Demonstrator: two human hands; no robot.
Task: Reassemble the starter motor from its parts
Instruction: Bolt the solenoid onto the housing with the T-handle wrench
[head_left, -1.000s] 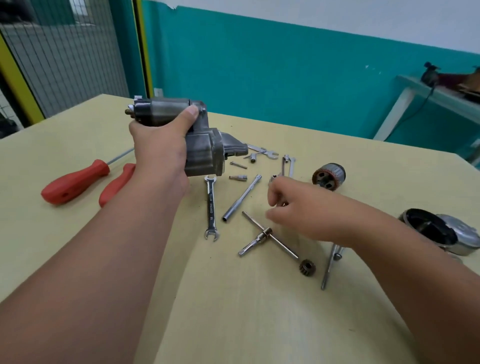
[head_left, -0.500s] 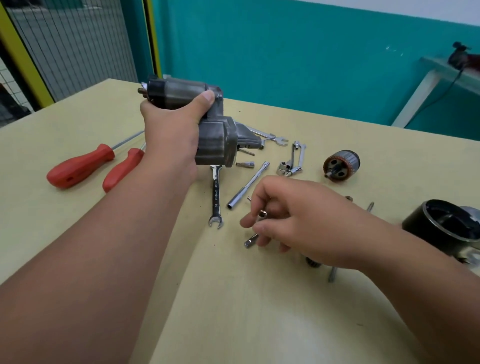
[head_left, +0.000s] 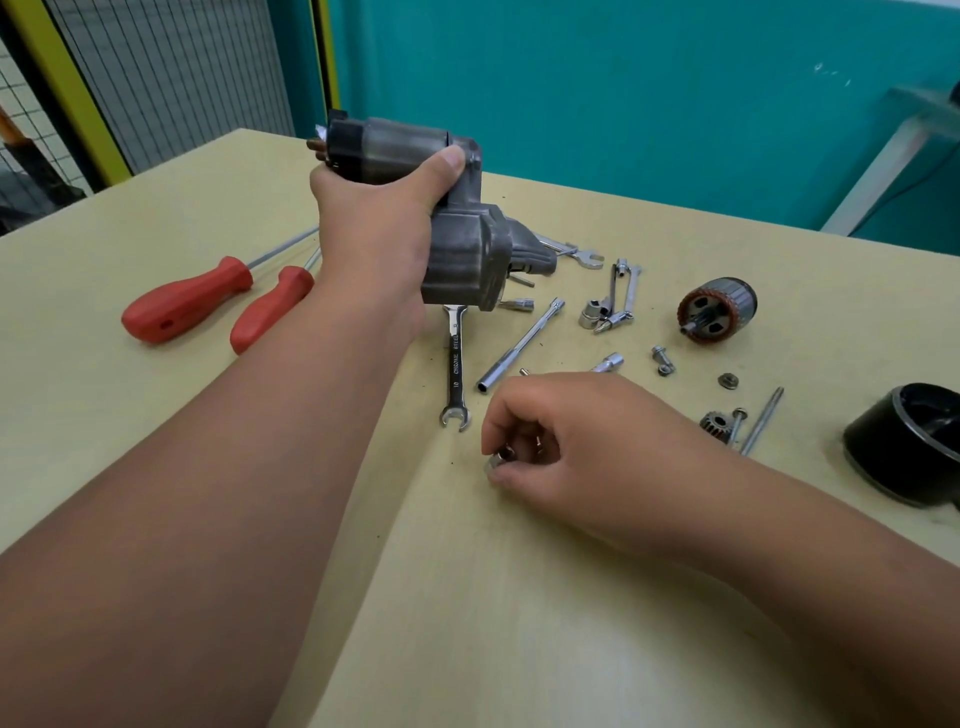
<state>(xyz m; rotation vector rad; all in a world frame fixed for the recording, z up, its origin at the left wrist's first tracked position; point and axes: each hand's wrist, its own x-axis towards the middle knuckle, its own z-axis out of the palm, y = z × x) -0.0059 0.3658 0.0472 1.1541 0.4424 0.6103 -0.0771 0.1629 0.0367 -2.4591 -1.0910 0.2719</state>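
Two grips: left hand clasps starter housing aloft; right hand pinches, seemingly, a metal tool, well inside table edges.

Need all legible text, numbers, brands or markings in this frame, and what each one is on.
"CHROME STEEL": along the shaft of the silver open-ended spanner.
"10": same spanner, towards its near end.
A mark at the spanner's far end: too blurred to read.
Grey metal starter motor housing and red-handled screwdrivers: no readable text.
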